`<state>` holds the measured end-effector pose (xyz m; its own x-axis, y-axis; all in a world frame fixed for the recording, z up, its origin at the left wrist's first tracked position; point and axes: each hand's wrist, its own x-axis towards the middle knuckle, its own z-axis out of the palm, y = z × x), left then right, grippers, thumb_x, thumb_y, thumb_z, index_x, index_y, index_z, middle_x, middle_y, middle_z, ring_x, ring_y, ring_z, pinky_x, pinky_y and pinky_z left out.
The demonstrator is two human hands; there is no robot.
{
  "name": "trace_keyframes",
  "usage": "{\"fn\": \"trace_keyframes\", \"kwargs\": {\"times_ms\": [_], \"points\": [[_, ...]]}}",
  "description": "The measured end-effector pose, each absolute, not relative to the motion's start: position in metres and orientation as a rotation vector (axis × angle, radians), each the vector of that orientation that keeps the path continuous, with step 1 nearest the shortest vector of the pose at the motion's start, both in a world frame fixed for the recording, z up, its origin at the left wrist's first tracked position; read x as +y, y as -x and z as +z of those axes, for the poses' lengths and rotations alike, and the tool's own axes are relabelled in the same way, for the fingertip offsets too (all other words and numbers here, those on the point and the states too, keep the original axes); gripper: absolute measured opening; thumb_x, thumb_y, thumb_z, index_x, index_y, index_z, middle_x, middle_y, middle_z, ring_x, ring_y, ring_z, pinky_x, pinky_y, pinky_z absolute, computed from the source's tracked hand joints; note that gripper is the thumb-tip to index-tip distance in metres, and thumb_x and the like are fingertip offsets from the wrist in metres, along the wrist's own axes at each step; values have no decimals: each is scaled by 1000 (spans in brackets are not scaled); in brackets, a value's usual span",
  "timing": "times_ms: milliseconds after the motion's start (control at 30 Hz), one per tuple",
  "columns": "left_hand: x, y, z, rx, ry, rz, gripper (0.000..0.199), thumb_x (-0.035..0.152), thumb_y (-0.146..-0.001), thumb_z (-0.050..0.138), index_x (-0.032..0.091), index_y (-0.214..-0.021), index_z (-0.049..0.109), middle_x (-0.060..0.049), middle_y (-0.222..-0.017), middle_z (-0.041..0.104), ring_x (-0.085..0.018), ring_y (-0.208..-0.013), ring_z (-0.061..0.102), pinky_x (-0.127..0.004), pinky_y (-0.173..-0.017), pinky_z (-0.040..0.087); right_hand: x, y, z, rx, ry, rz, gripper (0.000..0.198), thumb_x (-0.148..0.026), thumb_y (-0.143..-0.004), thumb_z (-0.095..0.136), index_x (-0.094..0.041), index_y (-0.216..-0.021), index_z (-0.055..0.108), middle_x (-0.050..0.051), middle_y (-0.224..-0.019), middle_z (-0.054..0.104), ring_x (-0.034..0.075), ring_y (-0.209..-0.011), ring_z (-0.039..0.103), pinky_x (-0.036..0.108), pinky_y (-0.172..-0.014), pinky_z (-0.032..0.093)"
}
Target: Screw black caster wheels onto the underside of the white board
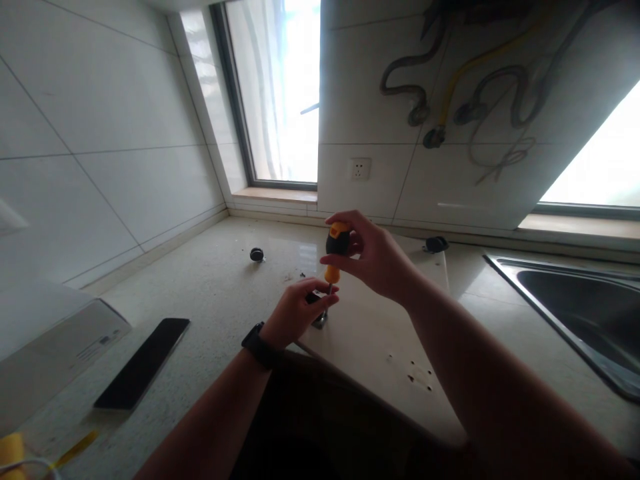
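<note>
My right hand (pixel 373 253) is wrapped round the black and yellow handle of a screwdriver (pixel 332 273), which stands nearly upright, tip down. Low on its metal shaft, the thumb and forefinger of my left hand (pixel 300 303) close in a pinch. Under those fingers is a dark caster with a metal plate (pixel 320 322), partly hidden, at the near left edge of a cream board (pixel 370 333). The screwdriver's tip points at that plate; whether it sits in a screw I cannot tell. A black watch is on my left wrist.
Another caster (pixel 437 245) sits at the board's far right corner, and a loose one (pixel 257 255) lies on the countertop (pixel 215 280). Screw holes (pixel 420 377) mark the board's near right. A phone (pixel 143 363) and a box (pixel 65 353) lie left; a sink (pixel 560 333) is right.
</note>
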<state>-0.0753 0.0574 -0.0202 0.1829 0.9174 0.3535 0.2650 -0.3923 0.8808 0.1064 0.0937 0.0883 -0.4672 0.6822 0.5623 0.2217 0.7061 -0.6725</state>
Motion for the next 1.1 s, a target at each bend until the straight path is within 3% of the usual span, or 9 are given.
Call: {"fn": "trace_keyframes", "kwargs": {"times_ms": [133, 200, 300, 433, 567, 667, 833, 967, 1100], "points": [[56, 73, -23, 1196, -1720, 1283, 30, 46, -84, 80, 18, -94, 74, -4, -87, 75, -14, -72, 63, -27, -66, 51, 88, -98, 90, -2021, 868, 189, 57, -54, -68, 88, -22, -101, 55, 3, -89, 64, 18, -74, 57, 37, -68, 50], [56, 71, -24, 1218, -1699, 1297, 28, 45, -84, 79, 18, -89, 74, -2, -78, 72, -13, -66, 59, -26, -62, 47, 86, -99, 91, -2051, 853, 129, 52, -54, -75, 83, -20, -105, 57, 5, -92, 65, 19, -79, 59, 39, -72, 51], [56, 71, -25, 1233, -1719, 1291, 23, 41, -86, 78, 18, -87, 76, -2, -75, 72, -13, -65, 58, -27, -62, 46, 86, -106, 92, -2131, 650, 475, 42, -32, -92, 62, -20, -132, 53, 11, -119, 64, 21, -98, 65, 40, -85, 55], [57, 73, -22, 1222, -1770, 1275, 17, 37, -87, 77, 20, -90, 79, -3, -85, 77, -15, -76, 64, -29, -72, 49, 89, -119, 96, -2116, 414, 997, 56, -17, -91, 56, -23, -145, 44, 12, -135, 61, 21, -126, 60, 39, -102, 52], [57, 75, -18, 1114, -1761, 1197, 17, 35, -90, 73, 20, -94, 80, -6, -96, 80, -19, -90, 70, -32, -84, 52, 90, -119, 100, -2103, 565, 882, 48, -30, -84, 77, -20, -126, 58, 6, -109, 67, 19, -97, 68, 37, -87, 57], [56, 75, -16, 1050, -1738, 1165, 20, 37, -94, 69, 20, -100, 78, -7, -104, 79, -19, -97, 71, -33, -88, 52, 89, -111, 98, -2044, 766, 553, 51, -46, -70, 89, -20, -101, 57, 1, -89, 64, 16, -76, 61, 34, -70, 52], [55, 70, -19, 1137, -1742, 1248, 27, 43, -86, 77, 18, -97, 71, -4, -92, 74, -15, -79, 65, -28, -72, 51, 85, -100, 95, -1941, 1036, 158, 61, -58, -65, 89, -23, -85, 43, -2, -74, 57, 14, -65, 49, 33, -62, 40], [56, 68, -22, 1167, -1616, 1271, 26, 41, -85, 79, 17, -88, 71, 0, -73, 67, -11, -61, 54, -25, -57, 43, 86, -106, 96, -2045, 782, 506, 44, -49, -85, 73, -21, -111, 51, 7, -103, 66, 17, -84, 62, 36, -74, 52], [57, 71, -22, 1142, -1656, 1230, 20, 37, -87, 76, 17, -89, 75, -3, -79, 72, -12, -68, 57, -27, -63, 44, 90, -119, 100, -2106, 379, 1065, 45, -27, -94, 56, -23, -138, 47, 12, -137, 61, 20, -124, 61, 40, -103, 52]]}}
